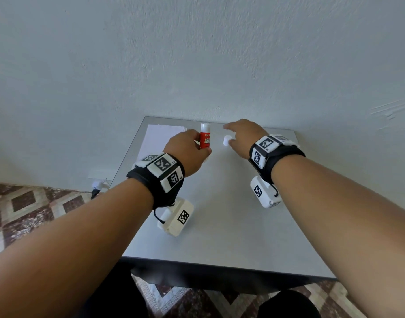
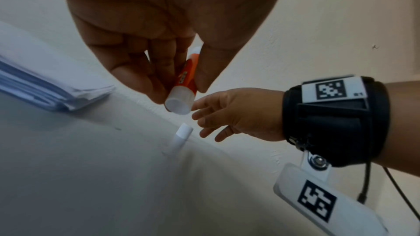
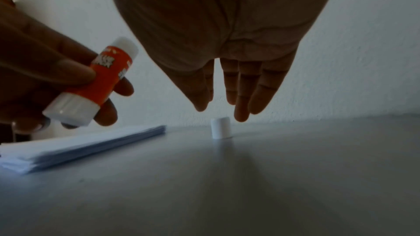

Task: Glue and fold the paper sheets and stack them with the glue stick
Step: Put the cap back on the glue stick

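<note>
Two hands are up near the wall: the left hand [image 1: 187, 152] grips the uncapped glue stick [image 1: 205, 136], the right hand [image 1: 242, 137] hovers slack-fingered over its cap [image 1: 226, 140]. Paper sheets [image 1: 159, 140] lie stacked, seemingly unglued; nearly everything remains.

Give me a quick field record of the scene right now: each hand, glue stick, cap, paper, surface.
left hand: grips the glue stick, lifted above the table
glue stick: red body, uncapped, tilted
right hand: fingers straight, holds nothing, fingertips just above the cap
cap: white, upright on the table, apart from the stick
paper sheets: white stack lying flat at the table's far left; no fold visible
table: grey top, set against a white wall
glue applied: none seen yet
</note>
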